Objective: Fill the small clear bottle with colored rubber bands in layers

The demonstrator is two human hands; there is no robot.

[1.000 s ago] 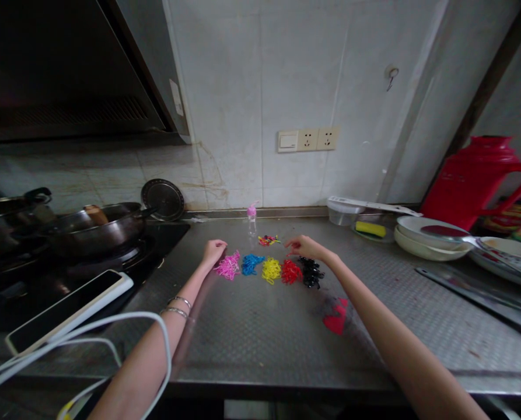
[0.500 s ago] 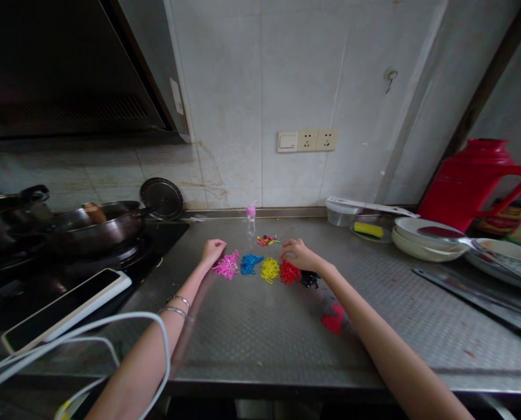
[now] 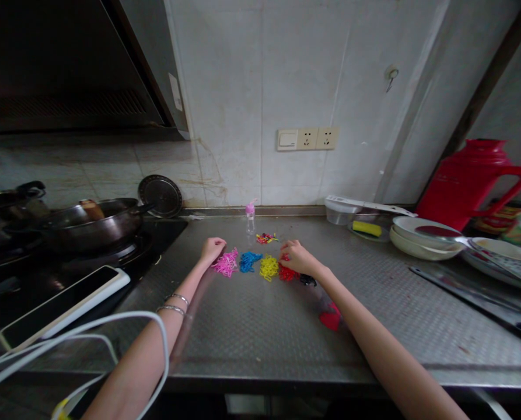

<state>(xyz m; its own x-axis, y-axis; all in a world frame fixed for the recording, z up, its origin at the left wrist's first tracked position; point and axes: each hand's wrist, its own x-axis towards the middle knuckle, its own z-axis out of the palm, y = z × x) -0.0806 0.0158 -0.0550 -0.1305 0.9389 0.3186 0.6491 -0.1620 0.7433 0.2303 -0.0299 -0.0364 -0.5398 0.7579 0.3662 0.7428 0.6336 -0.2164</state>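
Curled loosely, the left hand [image 3: 213, 249] holds nothing visible, knuckles touching the pink heap of small elastic bands [image 3: 226, 263] at its 4 o'clock; the right hand [image 3: 299, 259] rests fingers-down on the red heap of bands [image 3: 286, 273] — whether it pinches any I cannot tell; the black heap [image 3: 307, 280] lies half hidden at 5 o'clock, the yellow heap [image 3: 268, 267] at 9 o'clock, the blue heap [image 3: 248, 261] beyond it — all on the grey steel counter [image 3: 260, 326].

pink pile [image 3: 226, 262], blue pile [image 3: 248, 261], yellow pile [image 3: 268, 267], red flask [image 3: 469, 182]

Bare counter [image 3: 260, 326] before bands [image 3: 269, 267]
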